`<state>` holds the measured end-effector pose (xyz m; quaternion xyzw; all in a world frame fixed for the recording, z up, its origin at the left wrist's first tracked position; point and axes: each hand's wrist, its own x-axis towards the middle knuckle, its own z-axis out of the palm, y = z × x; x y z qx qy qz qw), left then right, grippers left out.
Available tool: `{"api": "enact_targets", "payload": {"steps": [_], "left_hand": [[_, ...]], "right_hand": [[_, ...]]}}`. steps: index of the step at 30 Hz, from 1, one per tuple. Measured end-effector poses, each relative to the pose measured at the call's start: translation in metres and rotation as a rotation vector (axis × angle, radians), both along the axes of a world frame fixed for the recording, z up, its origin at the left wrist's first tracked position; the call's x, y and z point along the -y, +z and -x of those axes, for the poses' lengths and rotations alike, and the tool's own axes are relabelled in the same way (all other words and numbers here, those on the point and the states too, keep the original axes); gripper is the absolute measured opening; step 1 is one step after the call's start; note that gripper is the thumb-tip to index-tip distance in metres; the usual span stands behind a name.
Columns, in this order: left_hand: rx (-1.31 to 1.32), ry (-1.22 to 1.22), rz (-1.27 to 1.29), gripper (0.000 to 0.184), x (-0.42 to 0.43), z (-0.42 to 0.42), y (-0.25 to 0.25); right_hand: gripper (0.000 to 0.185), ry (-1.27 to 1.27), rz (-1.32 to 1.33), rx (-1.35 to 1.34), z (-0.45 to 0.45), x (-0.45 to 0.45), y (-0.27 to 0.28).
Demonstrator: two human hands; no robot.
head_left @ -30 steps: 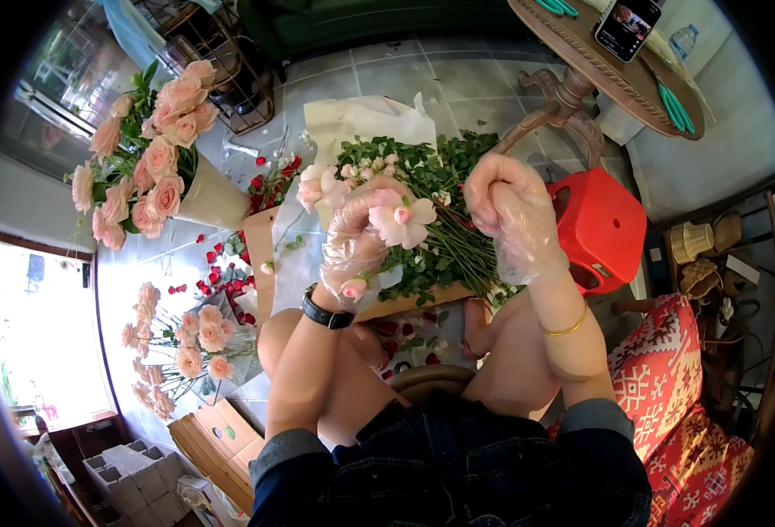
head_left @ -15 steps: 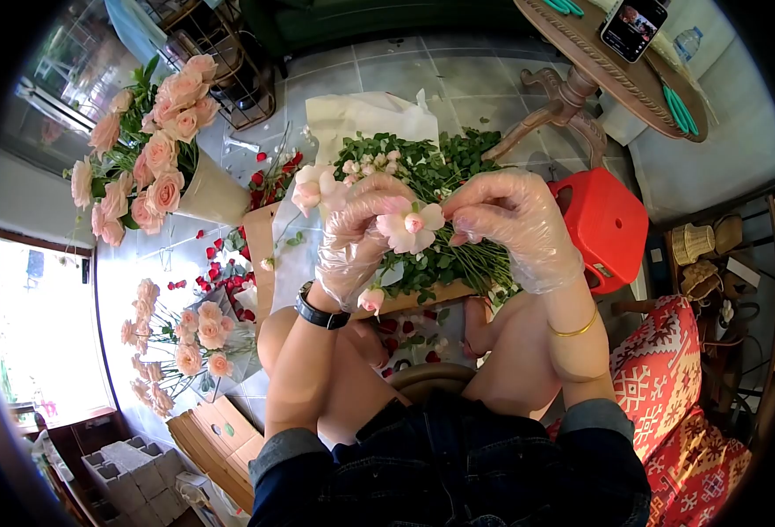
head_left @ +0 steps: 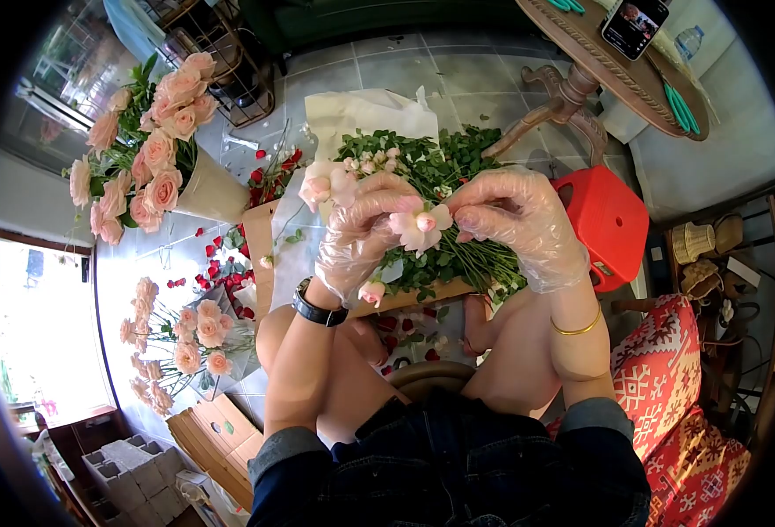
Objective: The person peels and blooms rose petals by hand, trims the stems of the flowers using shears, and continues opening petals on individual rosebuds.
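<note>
Both hands wear clear plastic gloves. My left hand [head_left: 359,233] is closed on a pale pink flower [head_left: 421,225] with its petals spread wide. Fingers of my right hand [head_left: 521,221] are pinched together at the right edge of that flower, touching its petals. Another pale pink bloom [head_left: 326,184] shows beyond my left hand, and a small pink bud [head_left: 371,292] hangs below it. Under both hands lies a pile of green leafy stems [head_left: 457,255] with small pale blooms.
A bucket of pink roses [head_left: 212,189] stands at the left, with more peach roses [head_left: 201,334] below it. Red petals lie on the floor. A red stool [head_left: 607,224] is right of my right hand. A round table [head_left: 572,44] holds a phone [head_left: 635,26].
My right hand came down and left from its raised pose, and its fingers reached the flower's right edge. The flower in my left hand moved slightly right.
</note>
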<state>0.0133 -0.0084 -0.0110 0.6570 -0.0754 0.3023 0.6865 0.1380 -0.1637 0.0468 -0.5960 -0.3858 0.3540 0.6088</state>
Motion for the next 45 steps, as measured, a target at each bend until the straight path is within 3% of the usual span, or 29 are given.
{"api": "enact_targets", "payload": {"steps": [9,20,34,45], "left_hand": [[-0.015,-0.025,0.055,0.016,-0.0001,-0.0003,-0.0015],[-0.043,0.048,-0.087,0.016,-0.0012,-0.0032,0.0003],[-0.110,0.048,-0.095,0.016,-0.0010,-0.0022,-0.0002],[-0.080,0.048,-0.057,0.017,0.0018,-0.0027,-0.0023]], "right_hand": [[0.011,-0.004,-0.015,0.057,-0.0020,0.0005,-0.0004],[0.011,-0.031,-0.030,-0.002,-0.0017,0.0001,-0.0007],[0.002,-0.005,-0.099,0.237,-0.0061,-0.0019,-0.0085],[0.002,-0.037,-0.098,0.103,-0.0045,-0.0034,-0.0074]]}}
